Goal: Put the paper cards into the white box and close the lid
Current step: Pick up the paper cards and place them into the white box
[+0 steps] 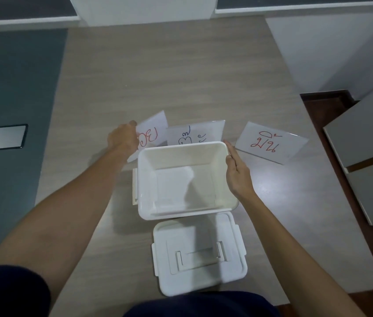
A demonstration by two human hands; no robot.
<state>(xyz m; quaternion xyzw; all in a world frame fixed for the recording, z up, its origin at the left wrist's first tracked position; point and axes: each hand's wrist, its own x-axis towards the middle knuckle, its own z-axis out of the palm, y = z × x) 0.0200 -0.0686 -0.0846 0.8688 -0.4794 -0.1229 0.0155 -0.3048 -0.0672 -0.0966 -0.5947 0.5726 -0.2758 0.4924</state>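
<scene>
The white box (145, 179) stands open on the table, nothing visible inside it. Its lid (199, 255) lies flat just in front of it, handle side up. Three paper cards with handwriting lie behind the box. My left hand (122, 139) grips the left card with red writing (152, 131) and tilts it up off the table. The middle card with blue writing (194, 135) is partly hidden behind the box's far rim. At the right, a second red-lettered card (270, 143) lies flat. My right hand (238, 173) rests flat against the box's right rim, fingers straight.
The wooden table (181, 76) extends far back. A dark tablet-like slab (0, 136) sits on the grey surface at the left. Grey drawer fronts (363, 143) and a dark wooden floor lie to the right, past the table edge.
</scene>
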